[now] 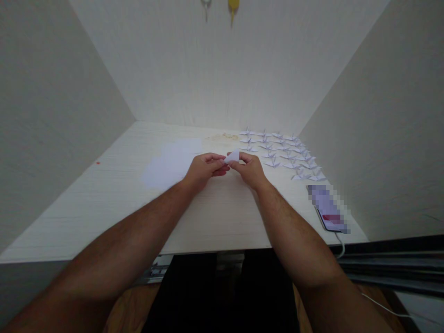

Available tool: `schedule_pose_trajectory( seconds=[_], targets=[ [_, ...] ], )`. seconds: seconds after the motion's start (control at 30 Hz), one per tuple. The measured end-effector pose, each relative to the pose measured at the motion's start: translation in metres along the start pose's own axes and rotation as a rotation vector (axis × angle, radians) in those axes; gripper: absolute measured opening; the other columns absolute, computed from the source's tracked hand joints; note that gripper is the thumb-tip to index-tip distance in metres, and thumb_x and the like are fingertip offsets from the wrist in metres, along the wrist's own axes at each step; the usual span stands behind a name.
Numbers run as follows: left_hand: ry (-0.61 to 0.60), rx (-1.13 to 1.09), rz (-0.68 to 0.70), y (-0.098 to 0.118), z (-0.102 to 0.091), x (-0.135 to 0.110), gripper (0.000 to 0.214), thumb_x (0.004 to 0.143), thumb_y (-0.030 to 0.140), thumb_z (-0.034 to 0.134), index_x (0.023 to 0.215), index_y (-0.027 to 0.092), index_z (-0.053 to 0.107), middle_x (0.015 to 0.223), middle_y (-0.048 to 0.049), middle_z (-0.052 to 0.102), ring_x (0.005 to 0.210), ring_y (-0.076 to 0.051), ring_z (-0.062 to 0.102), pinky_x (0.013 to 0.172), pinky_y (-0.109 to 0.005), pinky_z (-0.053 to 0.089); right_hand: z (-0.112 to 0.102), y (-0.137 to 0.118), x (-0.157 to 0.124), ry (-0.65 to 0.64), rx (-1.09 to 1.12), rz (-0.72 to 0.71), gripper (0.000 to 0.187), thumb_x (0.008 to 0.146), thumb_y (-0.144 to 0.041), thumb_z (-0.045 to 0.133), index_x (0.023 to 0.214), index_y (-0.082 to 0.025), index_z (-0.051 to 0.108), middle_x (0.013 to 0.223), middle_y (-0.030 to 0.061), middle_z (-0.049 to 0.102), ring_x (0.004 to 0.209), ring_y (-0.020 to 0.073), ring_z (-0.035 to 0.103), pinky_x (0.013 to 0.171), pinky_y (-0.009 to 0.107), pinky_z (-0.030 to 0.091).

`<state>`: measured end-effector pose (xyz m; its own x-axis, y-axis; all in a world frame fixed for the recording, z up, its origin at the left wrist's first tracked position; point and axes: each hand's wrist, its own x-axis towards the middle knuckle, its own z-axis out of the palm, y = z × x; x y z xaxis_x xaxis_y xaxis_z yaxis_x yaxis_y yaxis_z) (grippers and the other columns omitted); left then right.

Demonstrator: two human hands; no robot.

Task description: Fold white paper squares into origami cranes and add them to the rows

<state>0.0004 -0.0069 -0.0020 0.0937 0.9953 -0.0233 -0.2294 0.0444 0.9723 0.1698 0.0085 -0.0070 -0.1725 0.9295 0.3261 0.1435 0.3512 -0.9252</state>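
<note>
in the right hand, folded paper

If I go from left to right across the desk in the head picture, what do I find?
A red spot → paper sheets → left hand → folded paper, pinched by both hands → right hand → cranes → phone.

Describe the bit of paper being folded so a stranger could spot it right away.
On the white desk, look to the middle, where the left hand and right hand meet. The small folded paper piece is pinched between their fingertips. Unlike the rows of paper cranes lying to its right, it is held off the desk.
</note>
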Motion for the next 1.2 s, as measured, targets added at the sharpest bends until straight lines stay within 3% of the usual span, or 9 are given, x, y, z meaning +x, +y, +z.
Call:
schedule_pose_trajectory(
  seconds=[0.2, 0.4, 0.63, 0.83, 1.2],
  targets=[
    [0.010, -0.079, -0.001, 0.0001, 0.0004, 0.0017, 0.033, 0.059, 0.027, 0.088, 0.082, 0.011, 0.071, 0.082, -0.0081, 0.074, 0.074, -0.018, 0.071, 0.087, -0.043, 0.060, 0.0017, 0.0059, 0.0003, -0.061, -0.053, -0.043, 0.024, 0.072, -0.033, 0.074, 0.093, -0.023, 0.075, 0.110, 0.0047, 0.073, 0.102, 0.0222, 0.067, 0.089, 0.039, 0.054],
    [0.030, -0.099, 0.023, -0.0033, 0.0007, 0.0030, 0.031, 0.059, 0.022, 0.086, 0.082, 0.011, 0.070, 0.077, -0.0050, 0.071, 0.075, -0.018, 0.071, 0.088, -0.045, 0.060, -0.0002, 0.0059, 0.0011, -0.049, -0.202, -0.153, 0.014, 0.074, -0.031, 0.078, 0.086, -0.025, 0.077, 0.125, 0.0068, 0.069, 0.125, 0.0243, 0.058, 0.112, 0.045, 0.039],
    [0.114, -0.092, 0.067, -0.0023, 0.0021, 0.0035, 0.029, 0.060, 0.018, 0.083, 0.082, 0.012, 0.065, 0.081, -0.0052, 0.071, 0.075, -0.016, 0.071, 0.089, -0.043, 0.059, -0.0008, 0.0052, 0.0024, 0.012, -0.244, -0.129, 0.008, 0.078, -0.033, 0.076, 0.078, -0.025, 0.075, 0.134, 0.0062, 0.064, 0.135, 0.0254, 0.048, 0.116, 0.052, 0.032],
    [0.165, -0.069, 0.103, -0.0022, 0.0023, 0.0035, 0.027, 0.062, 0.018, 0.080, 0.083, 0.014, 0.065, 0.078, -0.0033, 0.071, 0.071, -0.014, 0.069, 0.086, -0.041, 0.060, 0.0033, 0.0045, 0.0022, 0.140, 0.037, -0.013, 0.019, 0.077, -0.039, 0.072, 0.078, -0.021, 0.070, 0.124, 0.0092, 0.069, 0.112, 0.0220, 0.065, 0.096, 0.043, 0.053],
    [0.125, -0.017, 0.132, -0.0063, 0.0011, 0.0044, 0.033, 0.061, 0.024, 0.082, 0.088, 0.016, 0.064, 0.080, -0.0025, 0.071, 0.074, -0.015, 0.069, 0.083, -0.040, 0.061, 0.0036, 0.0023, 0.0042, 0.267, 0.088, 0.077, 0.020, 0.068, -0.036, 0.073, 0.076, -0.020, 0.065, 0.079, 0.0028, 0.072, 0.073, 0.0160, 0.067, 0.074, 0.032, 0.056]
  ],
)
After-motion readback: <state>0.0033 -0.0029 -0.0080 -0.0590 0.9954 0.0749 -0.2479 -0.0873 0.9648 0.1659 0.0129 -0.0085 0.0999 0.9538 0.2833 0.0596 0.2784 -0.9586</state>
